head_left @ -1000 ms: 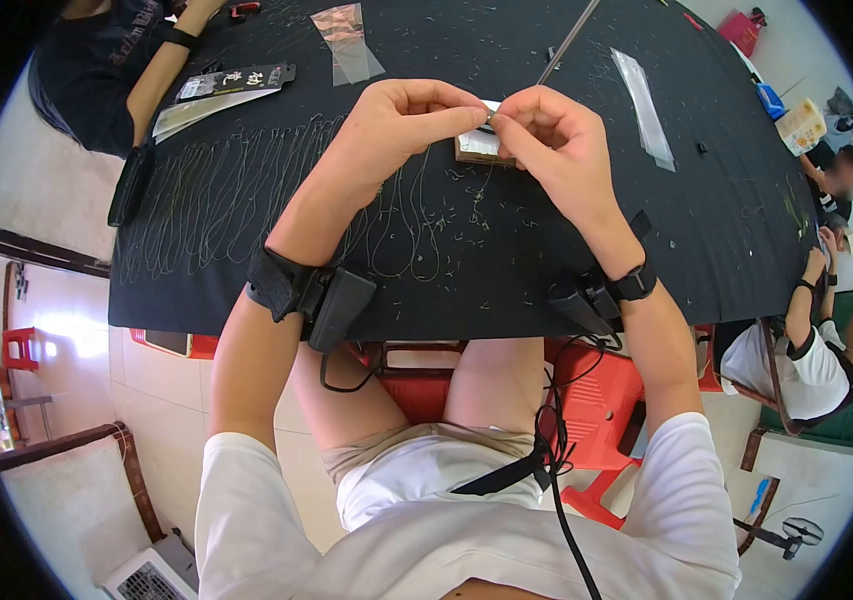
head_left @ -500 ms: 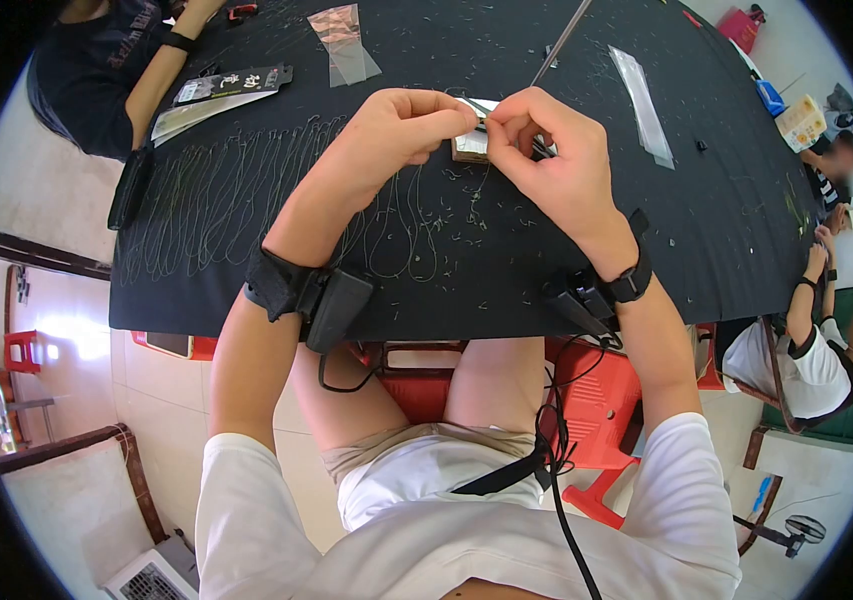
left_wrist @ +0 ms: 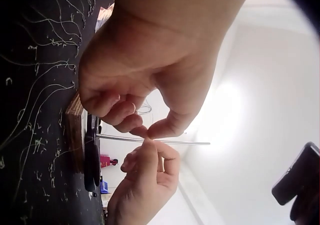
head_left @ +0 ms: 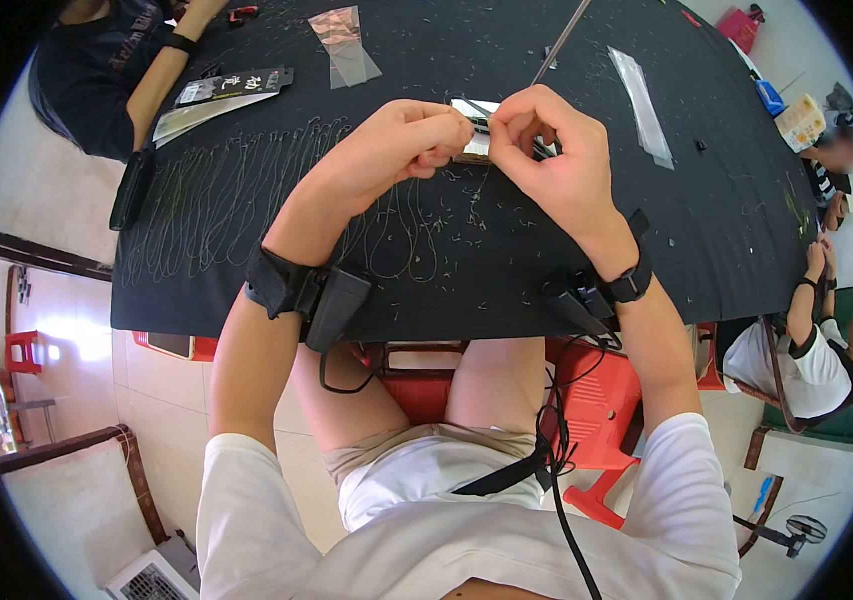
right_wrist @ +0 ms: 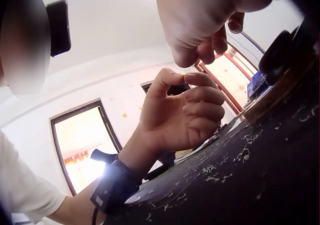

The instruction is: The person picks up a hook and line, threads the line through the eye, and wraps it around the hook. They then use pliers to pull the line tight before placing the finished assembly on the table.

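- Left hand [head_left: 386, 150]: fingers curled, thumb and index tips together; can't tell what's gripped.
- Right hand [head_left: 561, 160]: same pinch, contents unclear.
- Block [head_left: 474, 146]: on black table [head_left: 506, 270], near fingertips.

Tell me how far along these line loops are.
Seemingly done: the loops laid out on the cloth. In hand: left hand and right hand pinch close together near the block, apparently on line too fine to make out. To do: probably that piece, as both hands are on it; further count, can't tell.
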Available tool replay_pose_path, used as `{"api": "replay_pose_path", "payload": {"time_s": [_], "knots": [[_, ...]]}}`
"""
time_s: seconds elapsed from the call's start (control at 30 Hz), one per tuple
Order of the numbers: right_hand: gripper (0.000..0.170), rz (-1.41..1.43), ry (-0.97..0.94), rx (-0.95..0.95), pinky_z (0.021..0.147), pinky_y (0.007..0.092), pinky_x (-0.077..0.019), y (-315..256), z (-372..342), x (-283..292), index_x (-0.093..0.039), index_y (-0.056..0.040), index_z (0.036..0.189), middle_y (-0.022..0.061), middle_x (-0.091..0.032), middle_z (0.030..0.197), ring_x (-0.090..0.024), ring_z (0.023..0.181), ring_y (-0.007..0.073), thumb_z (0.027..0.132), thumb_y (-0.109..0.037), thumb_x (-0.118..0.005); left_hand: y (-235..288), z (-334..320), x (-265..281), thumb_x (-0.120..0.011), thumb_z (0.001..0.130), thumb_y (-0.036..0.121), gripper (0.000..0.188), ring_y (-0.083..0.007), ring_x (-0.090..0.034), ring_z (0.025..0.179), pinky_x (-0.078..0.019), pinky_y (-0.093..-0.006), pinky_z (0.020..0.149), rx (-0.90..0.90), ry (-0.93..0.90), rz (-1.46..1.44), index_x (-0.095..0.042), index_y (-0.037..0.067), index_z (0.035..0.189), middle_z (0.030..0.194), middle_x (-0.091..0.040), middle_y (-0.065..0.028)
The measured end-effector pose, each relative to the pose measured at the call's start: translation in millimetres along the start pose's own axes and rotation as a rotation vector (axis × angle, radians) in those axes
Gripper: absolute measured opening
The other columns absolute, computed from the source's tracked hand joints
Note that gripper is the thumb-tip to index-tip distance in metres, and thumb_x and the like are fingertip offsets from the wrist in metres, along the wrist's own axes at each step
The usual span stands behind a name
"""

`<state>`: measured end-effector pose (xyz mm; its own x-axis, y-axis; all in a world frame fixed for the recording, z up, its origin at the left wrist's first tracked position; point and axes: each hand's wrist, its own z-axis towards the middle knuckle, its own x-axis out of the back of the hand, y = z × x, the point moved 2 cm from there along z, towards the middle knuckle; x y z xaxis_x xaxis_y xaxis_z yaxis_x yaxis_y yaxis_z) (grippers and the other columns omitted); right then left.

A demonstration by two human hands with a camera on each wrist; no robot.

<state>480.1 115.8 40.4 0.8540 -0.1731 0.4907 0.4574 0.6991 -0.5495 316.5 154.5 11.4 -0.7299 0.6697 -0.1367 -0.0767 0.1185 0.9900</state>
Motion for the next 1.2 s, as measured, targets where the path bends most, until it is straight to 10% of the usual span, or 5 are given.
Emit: {"api": "replay_pose_path", "payload": {"time_s": [0.9, 1.2], "knots": [[0.007, 0.138, 0.088, -0.123, 0.051, 0.0169, -0.0382, 16, -3, 4, -0.058, -0.0057, 0.079, -0.0007, -0.058, 0.063, -0.051, 0.055, 0.0034, 0.076, -0.008, -0.063, 3, -2, 3, -0.066, 0.076, 0.02, 0.023, -0.0034, -0.049, 0.068, -0.0349, -0.0177, 0.056, -0.116, 0.25, 0.197, -0.065, 0.005, 0.092, 0.078, -0.061, 0.0002], [0.007, 0.312, 0.184, -0.25, 0.052, 0.016, -0.0371, 28, -5, 4, -0.059, -0.0062, 0.08, -0.0018, -0.06, 0.066, -0.05, 0.056, 0.0013, 0.079, -0.012, -0.063, -7, 0, -3, -0.069, 0.07, 0.016, 0.02, -0.0093, -0.056, 0.065, -0.0431, -0.0218, 0.061, 0.0, 0.076, 0.509, -0.067, -0.001, 0.081, 0.07, -0.062, -0.0042]]}}
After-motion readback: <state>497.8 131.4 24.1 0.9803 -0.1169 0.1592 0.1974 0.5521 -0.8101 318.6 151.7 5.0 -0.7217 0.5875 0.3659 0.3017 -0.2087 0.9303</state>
